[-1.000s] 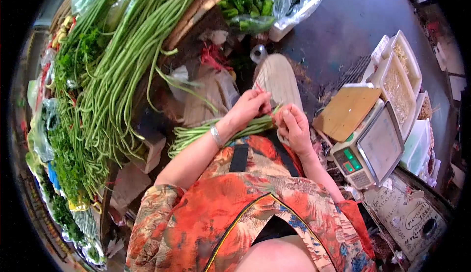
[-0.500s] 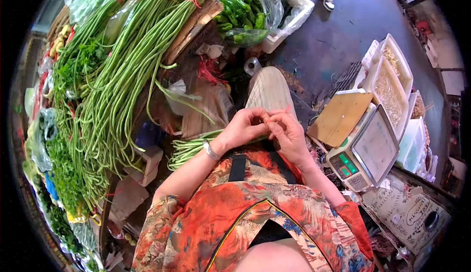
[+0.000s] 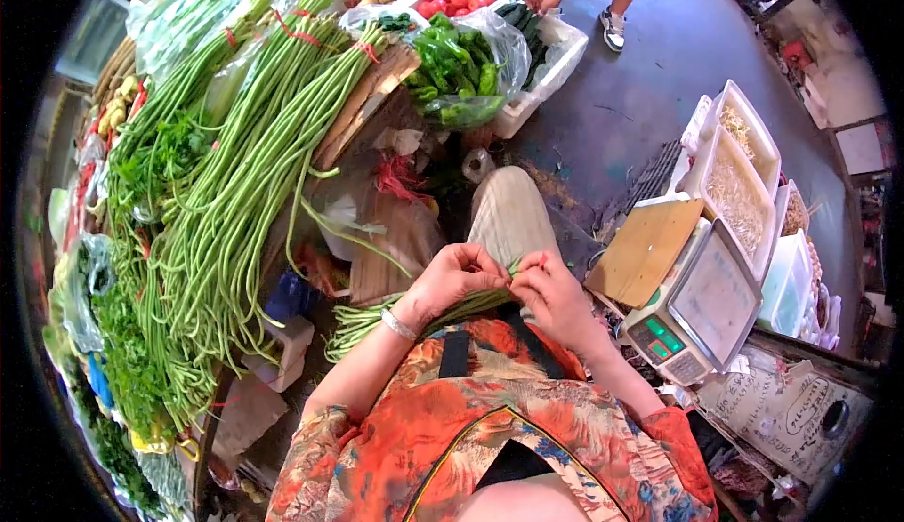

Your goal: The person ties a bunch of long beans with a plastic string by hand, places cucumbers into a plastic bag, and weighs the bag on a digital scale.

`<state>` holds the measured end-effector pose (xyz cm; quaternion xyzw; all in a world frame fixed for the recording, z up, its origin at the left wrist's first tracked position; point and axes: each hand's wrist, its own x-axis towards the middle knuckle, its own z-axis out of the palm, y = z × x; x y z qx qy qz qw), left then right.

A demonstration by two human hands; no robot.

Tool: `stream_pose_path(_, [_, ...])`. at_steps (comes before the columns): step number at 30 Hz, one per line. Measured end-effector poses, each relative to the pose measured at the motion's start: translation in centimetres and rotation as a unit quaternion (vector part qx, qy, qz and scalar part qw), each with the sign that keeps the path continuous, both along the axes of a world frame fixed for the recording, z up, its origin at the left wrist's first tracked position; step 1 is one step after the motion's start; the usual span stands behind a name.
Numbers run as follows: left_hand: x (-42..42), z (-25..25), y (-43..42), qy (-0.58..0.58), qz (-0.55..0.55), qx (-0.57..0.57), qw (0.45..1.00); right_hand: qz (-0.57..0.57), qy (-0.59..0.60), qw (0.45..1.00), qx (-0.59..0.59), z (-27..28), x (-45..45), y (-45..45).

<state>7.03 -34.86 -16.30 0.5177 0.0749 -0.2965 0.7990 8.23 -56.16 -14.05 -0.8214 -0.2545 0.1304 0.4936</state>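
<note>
Heaped long beans (image 3: 250, 207): the largest mass in my feed, slender, ropy, smooth-skinned, cinched by thin red ties (image 3: 369, 52) near the upper ends. Scale (image 3: 692, 296): boxy pale casing, flat pan, lit green digits; a flat brown board (image 3: 650, 251) leans across its far side. White trays (image 3: 759, 251): rectangular, round-cornered, filled with pale, stringy sprouts (image 3: 734, 192). Bean bundle (image 3: 360, 322): green, tubular, lying crosswise over the patterned cloth on the lap, beneath the hands. Left hand (image 3: 460, 279): thumb and fingers pinched on the bundle's right end. Right hand (image 3: 551, 298): fingers curled, pinching there too, fingertips nearly meeting the left's. Bracelet (image 3: 398, 324): silvery, rigid-looking, on the left wrist. Red scrap (image 3: 543, 259): tiny, at the right fingertips; material I cannot tell.
</note>
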Motion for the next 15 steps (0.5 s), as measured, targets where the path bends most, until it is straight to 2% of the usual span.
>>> stream_pose_path(3, [0.1, -0.4, -0.3, 0.015, 0.012, -0.011, 1.0, 0.043, -0.124, 0.99, -0.055, 0.4, 0.0, -0.2])
stream_pose_path(7, [0.0, -0.3, -0.6, -0.015, 0.023, 0.069, 0.997, 0.039, -0.146, 0.987, -0.06, 1.0, 1.0, 0.1])
stream_pose_path(9, [-0.3, -0.4, -1.0, -0.052, 0.033, 0.093, 0.994, -0.032, -0.004, 0.998, 0.046, 0.8, 1.2, 0.6])
stream_pose_path(10, [-0.4, -0.4, -1.2, -0.089, 0.029, 0.123, 0.988, -0.039, -0.01, 0.998, 0.05, 0.6, 1.3, 0.9])
stream_pose_path(12, [-0.6, -0.3, -1.4, -0.168, 0.036, 0.168, 0.971, -0.048, 0.137, 0.988, 0.051, -0.4, 1.6, 1.3])
stream_pose_path(13, [-0.8, 0.0, -1.5, -0.195, 0.03, 0.205, 0.959, -0.041, 0.08, 0.995, 0.041, -2.0, 1.5, 1.6])
stream_pose_path(15, [-1.0, 0.3, -1.6, -0.252, 0.033, 0.263, 0.931, -0.022, 0.041, 0.999, 0.01, -2.7, 0.9, 1.1])
